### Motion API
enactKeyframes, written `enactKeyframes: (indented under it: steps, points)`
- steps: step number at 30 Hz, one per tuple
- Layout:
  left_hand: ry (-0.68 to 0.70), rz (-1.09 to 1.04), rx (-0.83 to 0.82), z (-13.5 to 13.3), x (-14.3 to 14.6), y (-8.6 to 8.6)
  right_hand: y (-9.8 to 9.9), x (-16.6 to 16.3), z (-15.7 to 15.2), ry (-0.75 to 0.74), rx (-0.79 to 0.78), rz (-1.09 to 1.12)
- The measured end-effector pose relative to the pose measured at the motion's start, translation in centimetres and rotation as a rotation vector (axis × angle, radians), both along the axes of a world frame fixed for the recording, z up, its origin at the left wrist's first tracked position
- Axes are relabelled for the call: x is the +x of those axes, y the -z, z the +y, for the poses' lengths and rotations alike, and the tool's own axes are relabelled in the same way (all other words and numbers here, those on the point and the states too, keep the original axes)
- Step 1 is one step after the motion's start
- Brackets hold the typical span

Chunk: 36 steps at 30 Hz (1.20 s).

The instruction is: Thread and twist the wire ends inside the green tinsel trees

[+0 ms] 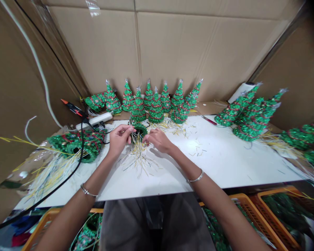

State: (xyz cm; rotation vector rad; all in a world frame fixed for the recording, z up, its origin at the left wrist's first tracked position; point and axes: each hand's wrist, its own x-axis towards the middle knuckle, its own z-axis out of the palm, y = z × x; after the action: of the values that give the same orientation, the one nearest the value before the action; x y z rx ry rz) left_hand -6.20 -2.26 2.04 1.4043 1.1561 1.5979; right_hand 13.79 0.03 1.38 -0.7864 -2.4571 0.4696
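A small green tinsel Christmas tree (143,130) lies on the white table with its hollow base facing me. White and yellow wires (139,153) spill out of that base and fan over the tabletop. My left hand (119,139) is closed in a pinch on some white wires at the left of the opening. On the other side, my right hand (159,139) has its fingers curled together beside the base and the wires. What its fingertips hold, if anything, is too small to make out.
Several finished-looking trees (156,106) stand along the back, more at right (248,122). Trees with long wires (77,144) lie at left, near a black cable, power strip (98,120) and orange-tipped tool (72,108). Red-handled tool (209,120); orange baskets (251,209) below; wire clippings scattered.
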Motion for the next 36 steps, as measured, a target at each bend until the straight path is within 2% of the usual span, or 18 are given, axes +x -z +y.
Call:
enactKeyframes:
  steps: [3,7,10,14,19,22,28,31,36]
  points:
    - [0.006,0.001,0.005,0.1,-0.1,0.1,0.3,0.4,0.6,0.084,-0.057,0.012]
    - [0.007,0.011,0.007,0.0,0.0,0.1,0.9,0.5,0.9,0.195,0.066,-0.064]
    - [0.011,0.008,0.003,0.0,0.1,0.1,0.9,0.5,0.8,0.145,0.127,-0.109]
    - [0.018,0.009,0.000,0.0,0.2,0.1,0.9,0.4,0.4,0.062,0.109,-0.163]
    - [0.025,0.013,-0.006,0.1,0.1,0.2,0.9,0.2,0.4,0.033,0.159,-0.204]
    - [0.028,0.011,-0.005,0.2,0.1,0.4,0.7,0.2,0.6,0.043,0.159,-0.140]
    - [0.034,0.017,-0.007,0.1,0.2,0.5,1.0,0.3,1.1,0.161,0.109,0.014]
    - [0.052,0.033,-0.008,0.1,0.3,0.6,1.3,0.3,1.3,0.218,0.052,0.161]
    - [0.078,0.029,-0.016,0.1,0.3,0.7,1.0,-0.2,1.1,0.153,-0.084,0.410]
